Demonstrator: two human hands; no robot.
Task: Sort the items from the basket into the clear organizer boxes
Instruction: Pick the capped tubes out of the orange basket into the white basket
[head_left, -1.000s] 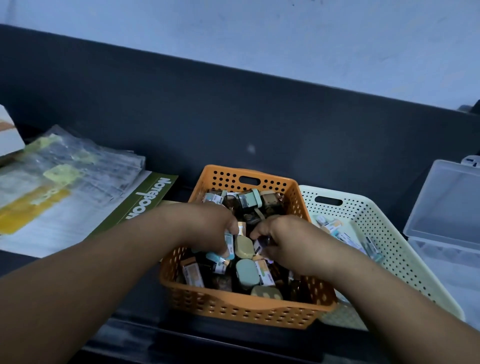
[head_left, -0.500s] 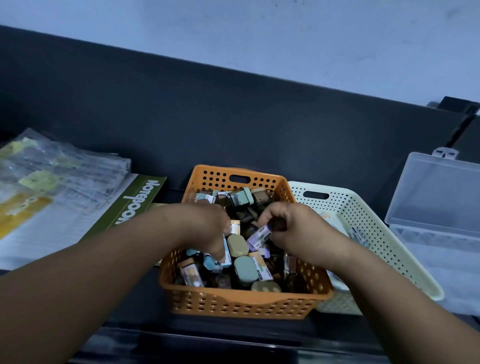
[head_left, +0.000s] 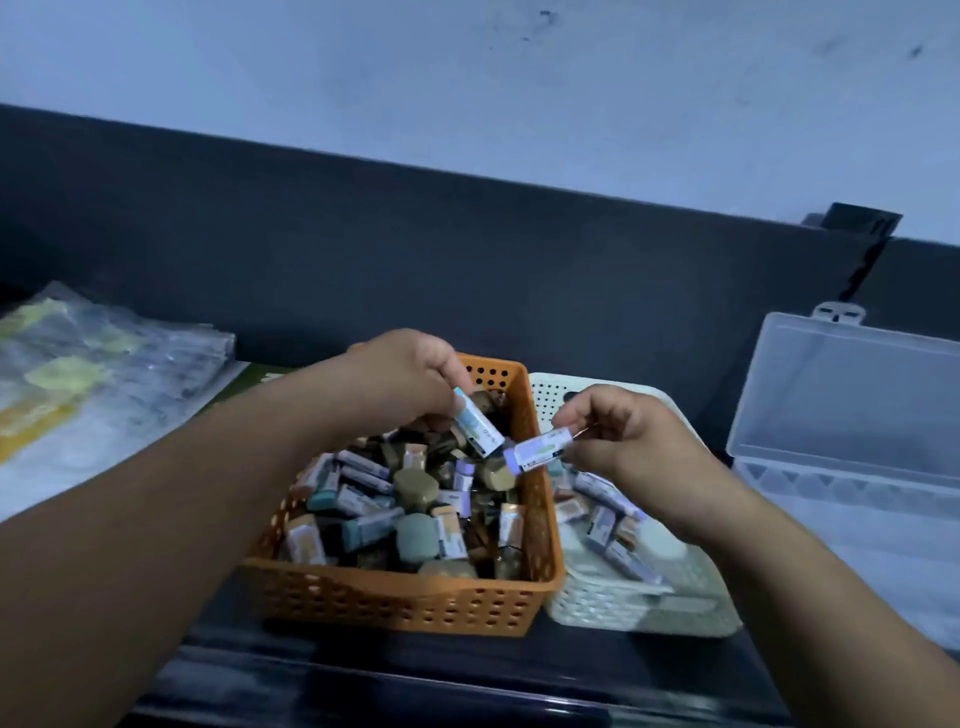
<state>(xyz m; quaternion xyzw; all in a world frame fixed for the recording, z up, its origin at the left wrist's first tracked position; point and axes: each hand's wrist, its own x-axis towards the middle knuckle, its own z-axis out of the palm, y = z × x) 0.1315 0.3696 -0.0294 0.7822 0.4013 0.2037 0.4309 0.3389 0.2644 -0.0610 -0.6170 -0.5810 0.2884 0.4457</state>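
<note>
A stack of clear plastic sleeves with pale yellow patches (head_left: 104, 374) lies at the left of the dark desk (head_left: 415, 675), with its near part resting on a white sheet of paper (head_left: 78, 478). Just beside the stack's right edge shows a narrow strip of a green book cover (head_left: 257, 375); most of it is hidden. Behind the desk runs a long dark grey panel (head_left: 415, 249), and above it a pale wall (head_left: 467, 78) with a few small dark specks (head_left: 543, 15) near the top. At the upper right, a black angular object (head_left: 852, 221) sticks up past the panel's top edge; what it is cannot be told.
</note>
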